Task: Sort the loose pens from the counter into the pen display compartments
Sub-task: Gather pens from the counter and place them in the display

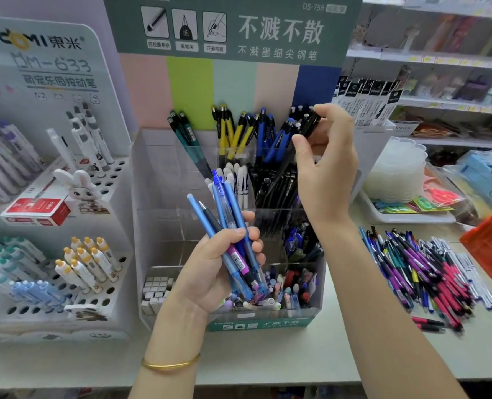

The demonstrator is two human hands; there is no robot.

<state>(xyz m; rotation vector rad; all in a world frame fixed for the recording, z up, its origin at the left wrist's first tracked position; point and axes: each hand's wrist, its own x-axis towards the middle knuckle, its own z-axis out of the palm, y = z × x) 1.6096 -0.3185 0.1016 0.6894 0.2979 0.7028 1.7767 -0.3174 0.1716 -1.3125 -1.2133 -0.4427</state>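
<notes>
Many multicoloured loose plastic pens (429, 272) lie heaped on the pale counter (268, 355), R of the tiered clear acrylic pen display (152, 197), so most of the sorting looks undone; the display's back & middle cells already hold teal, yellow, blue, white & black groups, the front ones a mixed lot; left hand (219, 269), fingers curled round a fistful of blue & purple pens (228, 223), holds it in front of the display; right hand (325, 168), raised at the display's upper R, pinches betw. thumb & fingertips a slim black pen (311, 123) slanted down toward the compartment of black pens (270, 185); can't tell if its tip is in yet; judged approx. early-to-midway, w/ pile plus handful left.
</notes>
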